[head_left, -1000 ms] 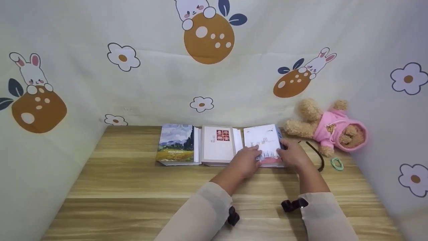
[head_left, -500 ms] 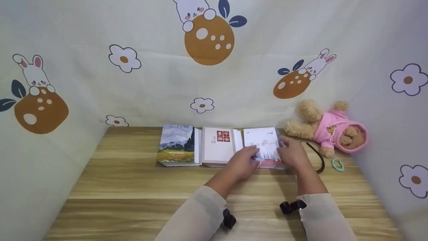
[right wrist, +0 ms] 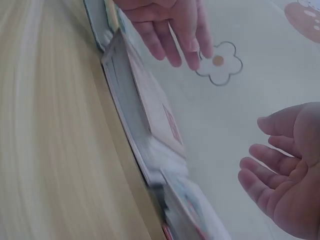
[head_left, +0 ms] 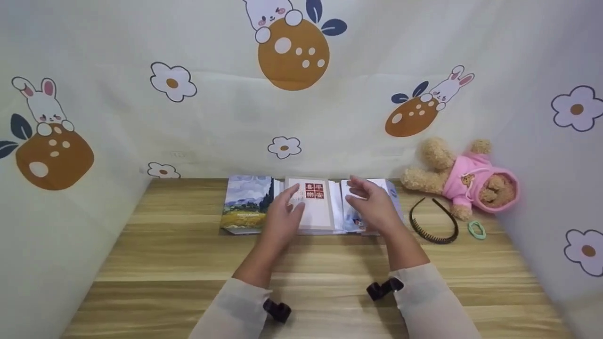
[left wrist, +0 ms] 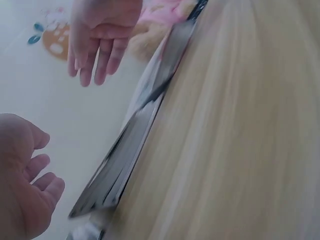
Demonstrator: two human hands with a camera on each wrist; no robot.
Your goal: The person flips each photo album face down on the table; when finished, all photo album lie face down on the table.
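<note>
Head view: on the table (head_left: 179,254), a cream album (head_left: 317,214), red-stamped near its far end, is seen between left hand (head_left: 281,214) and right hand (head_left: 375,207), fingers relaxed, nothing held; its long axis is pointed backdrop-ward.

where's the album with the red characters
In the head view, the red-character album lies mid-row on the table, right of the landscape-cover album and left of the pale-covered album.

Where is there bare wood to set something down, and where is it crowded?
Bare: the table left of the landscape album, and the stretch in front of the albums, though the sleeves hang over part of it. Crowded: the right rear, where the bear, headband and green hair tie lie close.
</note>
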